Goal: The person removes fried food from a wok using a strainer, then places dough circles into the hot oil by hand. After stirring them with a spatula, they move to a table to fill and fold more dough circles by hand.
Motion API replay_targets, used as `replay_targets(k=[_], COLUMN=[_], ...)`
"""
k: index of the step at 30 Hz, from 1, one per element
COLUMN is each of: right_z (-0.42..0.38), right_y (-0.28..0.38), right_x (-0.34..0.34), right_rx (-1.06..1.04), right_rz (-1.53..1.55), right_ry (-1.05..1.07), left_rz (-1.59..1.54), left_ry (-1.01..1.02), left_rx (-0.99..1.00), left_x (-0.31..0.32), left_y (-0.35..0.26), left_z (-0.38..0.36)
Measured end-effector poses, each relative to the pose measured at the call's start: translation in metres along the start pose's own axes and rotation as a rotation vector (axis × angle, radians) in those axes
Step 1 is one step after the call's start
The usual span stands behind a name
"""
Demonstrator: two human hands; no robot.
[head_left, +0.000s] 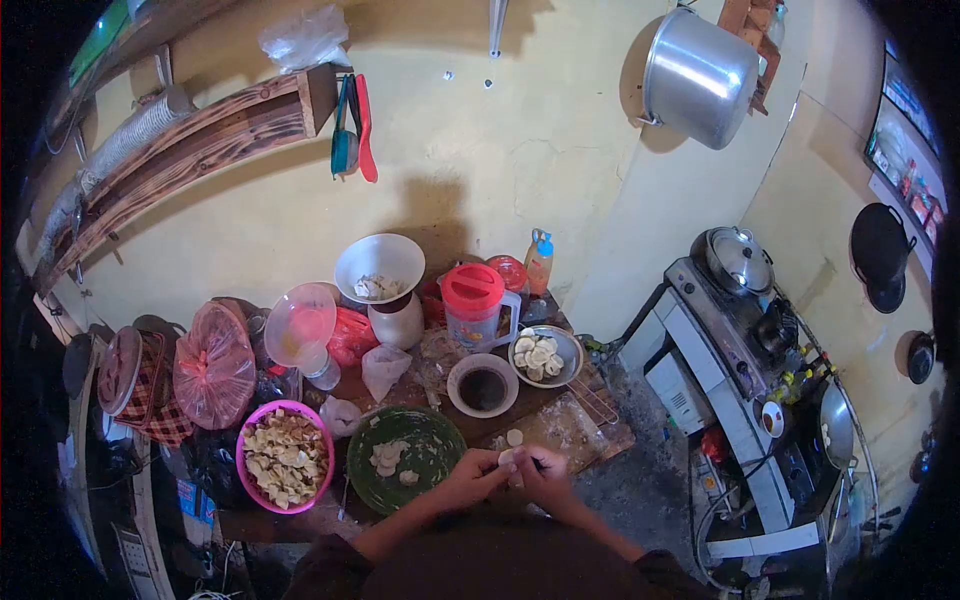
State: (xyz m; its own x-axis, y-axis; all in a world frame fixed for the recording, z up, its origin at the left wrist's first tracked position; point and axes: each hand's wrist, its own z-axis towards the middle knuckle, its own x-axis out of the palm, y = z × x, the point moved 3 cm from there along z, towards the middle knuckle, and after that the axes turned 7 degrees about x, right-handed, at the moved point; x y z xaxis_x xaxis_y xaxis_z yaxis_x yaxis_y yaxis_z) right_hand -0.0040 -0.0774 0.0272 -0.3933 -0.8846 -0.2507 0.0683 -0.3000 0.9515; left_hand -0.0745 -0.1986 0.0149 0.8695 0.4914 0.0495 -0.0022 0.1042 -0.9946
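Observation:
My left hand (472,478) and my right hand (546,480) meet near the table's front edge. Their fingers are closed on a small pale piece of dough (506,458), partly covered by the fingertips. Just beyond them, a round of dough (514,437) lies on the floured wooden board (562,425). To the left of my hands, a green basin (432,430) contains several pale dough pieces (388,458). Behind, a white bowl (454,382) holds dark liquid, and a metal strainer (574,348) is filled with pale folded pieces (537,356).
A pink basket (243,480) full of brownish-cream pieces stands left of the green basin. A red-lidded jug (473,322), a sauce bottle (538,266) and a white bowl (352,262) on a stand line the back. Right, across a floor gap, is a stove (700,300) with pots.

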Motion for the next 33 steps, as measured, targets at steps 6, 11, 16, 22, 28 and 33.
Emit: replay_targets(k=[6,11,16,22,28,33], right_z=[-0.001,-0.005,-0.006,-0.009,-0.019,-0.024], right_y=[-0.003,-0.009,0.003,-0.02,-0.102,-0.183], right_x=[-0.006,0.002,-0.002,0.004,-0.016,-0.031], right_rx=[0.045,0.125,0.243,0.455,0.572,0.457], right_rz=[-0.042,0.039,0.081,0.239,-0.089,-0.622], right_ry=[0.187,0.23,0.32,0.357,0.292,0.234], left_rz=[-0.116,-0.113,0.01,0.157,0.515,0.636], left_ry=[0.042,0.013,-0.005,-0.104,-0.159,-0.087], left_rx=[-0.129,0.013,0.066,0.114,-0.069,-0.185], left_x=[-0.002,-0.008,-0.008,-0.008,-0.021,-0.025], left_y=[-0.011,-0.009,-0.005,0.006,0.026,0.041], left_z=[-0.001,-0.002,0.001,0.004,0.009,0.008])
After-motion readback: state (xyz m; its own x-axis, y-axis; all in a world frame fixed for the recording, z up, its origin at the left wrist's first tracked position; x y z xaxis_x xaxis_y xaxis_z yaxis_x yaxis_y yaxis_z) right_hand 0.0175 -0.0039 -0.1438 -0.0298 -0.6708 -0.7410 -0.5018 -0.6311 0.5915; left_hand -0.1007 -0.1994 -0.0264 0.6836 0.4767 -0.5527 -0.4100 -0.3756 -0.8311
